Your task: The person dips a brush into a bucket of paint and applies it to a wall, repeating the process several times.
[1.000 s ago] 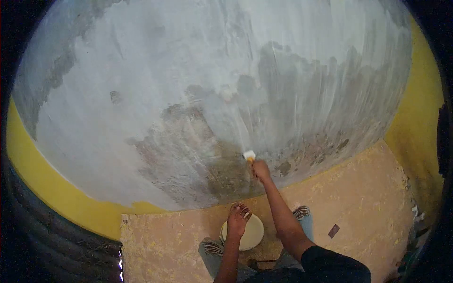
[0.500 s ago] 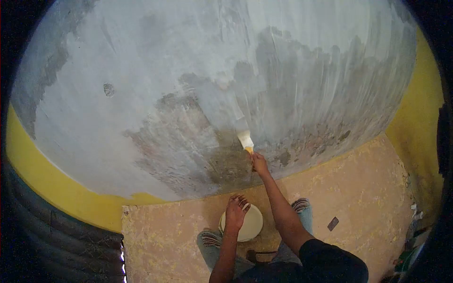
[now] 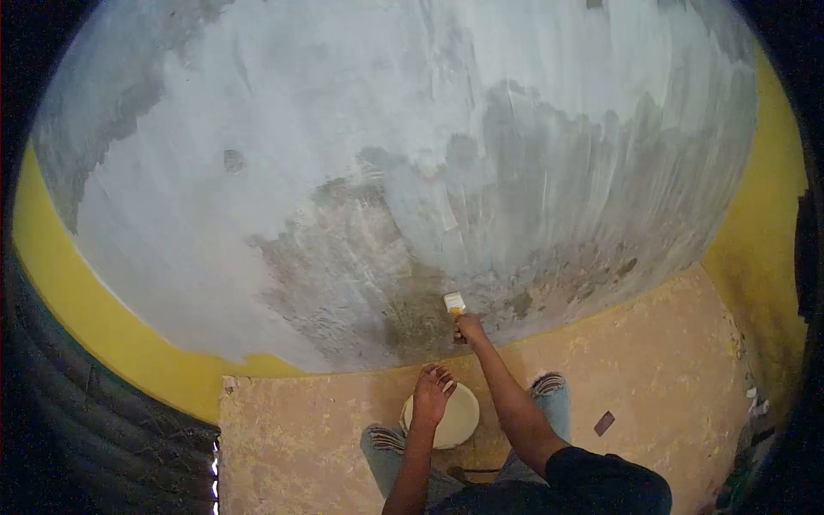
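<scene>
My right hand (image 3: 468,330) is closed round the handle of a paint brush (image 3: 455,303), whose pale bristles are against or close to the lower part of the grey, patchy wall (image 3: 343,257). Over the left rim of a round bucket (image 3: 459,416) of cream-coloured paint hangs my left hand (image 3: 433,395). Its fingers are loosely bent and somewhat apart, with nothing visible in them. The bucket stands between my knees.
The tan floor (image 3: 300,429) has yellowish stains. A small dark rectangular piece (image 3: 604,423) lies on it at the right. Yellow wall strips (image 3: 755,240) border the grey area. Dark ridged material (image 3: 112,429) is at the lower left, and clutter at the lower right edge.
My right hand and the brush have moved down the wall, towards the floor. My left hand remains over the bucket's rim. The view has shifted slightly.
</scene>
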A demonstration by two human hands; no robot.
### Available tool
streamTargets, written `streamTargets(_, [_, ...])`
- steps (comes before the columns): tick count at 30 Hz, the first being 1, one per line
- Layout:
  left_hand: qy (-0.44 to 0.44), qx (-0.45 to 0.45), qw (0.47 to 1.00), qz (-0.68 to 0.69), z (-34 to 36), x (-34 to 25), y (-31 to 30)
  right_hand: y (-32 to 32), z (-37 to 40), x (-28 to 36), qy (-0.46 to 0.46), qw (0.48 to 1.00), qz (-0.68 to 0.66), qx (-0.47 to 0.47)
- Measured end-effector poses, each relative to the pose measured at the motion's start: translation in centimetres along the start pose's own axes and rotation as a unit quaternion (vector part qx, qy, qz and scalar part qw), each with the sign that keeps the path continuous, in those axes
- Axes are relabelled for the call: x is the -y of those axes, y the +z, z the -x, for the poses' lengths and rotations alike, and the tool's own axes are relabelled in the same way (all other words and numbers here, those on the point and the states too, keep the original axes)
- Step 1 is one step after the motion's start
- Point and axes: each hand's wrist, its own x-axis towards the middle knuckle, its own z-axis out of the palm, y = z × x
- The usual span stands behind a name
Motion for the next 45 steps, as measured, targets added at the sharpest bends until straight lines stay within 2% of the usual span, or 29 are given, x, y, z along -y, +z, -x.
streamTargets(2, [0.006, -0.002, 1.0, 0.005, 0.4, -0.4, 0.0, 1.9, 1.0, 1.2, 0.07, 0.992, -0.09, 0.052])
streamTargets(6, [0.006, -0.019, 0.999, 0.045, 0.9, -1.0, -0.2, 5.9, 3.9, 5.5, 0.069, 0.988, -0.097, 0.101])
streamTargets(8, [0.015, -0.023, 0.999, 0.042, 1.3, -1.4, -0.6, 8.0, 3.5, 6.8, 0.031, 0.986, -0.09, 0.134])
streamTargets(10, [0.008, -0.026, 0.998, 0.051, 1.8, -2.2, -0.7, 10.5, 2.7, 9.8, 0.001, 0.99, -0.08, 0.114])
streamTargets(12, [0.023, -0.009, 0.998, 0.059, 2.5, -2.9, -0.8, 12.7, -1.0, 14.7, -0.1, 0.982, -0.041, 0.151])
streamTargets(13, [0.031, 0.003, 0.998, 0.063, 2.7, -3.2, -1.0, 13.8, -0.4, 19.1, -0.101, 0.973, -0.118, 0.168])
streamTargets(14, [0.034, 0.004, 0.997, 0.064, 2.5, -3.6, -1.4, 14.8, 2.3, 24.4, -0.099, 0.958, -0.196, 0.184])
streamTargets(15, [0.032, 0.004, 0.997, 0.064, 2.2, -3.9, -2.0, 15.2, 6.9, 29.3, -0.133, 0.965, -0.151, 0.168])
streamTargets(17, [0.03, -0.001, 0.997, 0.068, 1.7, -4.3, -3.3, 16.1, 8.7, 34.5, -0.188, 0.951, -0.148, 0.197])
streamTargets(19, [0.015, -0.004, 0.997, 0.07, 1.1, -5.2, -4.1, 16.5, 11.6, 37.4, -0.153, 0.959, -0.151, 0.184])
streamTargets(24, [0.045, -0.001, 0.996, 0.08, 1.3, -6.6, -4.3, 15.0, 13.4, 34.6, -0.201, 0.957, -0.083, 0.191])
streamTargets(26, [0.051, -0.002, 0.995, 0.081, 0.4, -7.6, -3.7, 15.2, 11.8, 31.6, -0.209, 0.967, -0.069, 0.128])
streamTargets(28, [0.063, 0.013, 0.992, 0.11, 1.2, -7.4, -3.6, 15.6, 8.0, 26.6, -0.258, 0.962, -0.044, 0.076])
streamTargets(30, [0.053, -0.006, 0.993, 0.109, 0.3, -6.6, -4.6, 15.1, 3.5, 21.2, -0.228, 0.971, -0.04, 0.055])
streamTargets(32, [0.047, -0.024, 0.993, 0.104, 0.0, -6.1, -5.4, 14.4, -1.5, 14.7, -0.27, 0.962, -0.024, 0.031])
streamTargets(34, [0.053, -0.024, 0.994, 0.094, 0.2, -5.6, -5.6, 14.1, -3.3, 9.0, -0.203, 0.978, -0.037, 0.002])
streamTargets(36, [0.046, -0.034, 0.995, 0.079, 0.1, -4.9, -6.2, 13.7, -1.0, 6.9, -0.127, 0.982, -0.133, 0.051])
streamTargets(37, [0.041, -0.044, 0.996, 0.068, 0.0, -4.9, -6.3, 13.5, -1.8, 5.3, -0.127, 0.981, -0.138, 0.049])
streamTargets(39, [0.039, -0.044, 0.996, 0.06, -0.1, -5.0, -6.3, 13.5, -3.5, 2.9, -0.187, 0.978, -0.093, 0.024])
streamTargets(40, [0.039, -0.042, 0.997, 0.057, -0.1, -5.0, -6.2, 13.4, -3.5, 2.4, -0.186, 0.978, -0.096, 0.022])
streamTargets(43, [0.039, -0.05, 0.997, 0.048, -0.2, -5.1, -5.9, 12.6, -3.7, -0.2, -0.142, 0.988, -0.05, -0.026])
streamTargets(45, [0.034, -0.047, 0.997, 0.05, 0.2, -5.7, -5.0, 11.8, -5.7, -3.4, -0.053, 0.999, 0.003, -0.004])
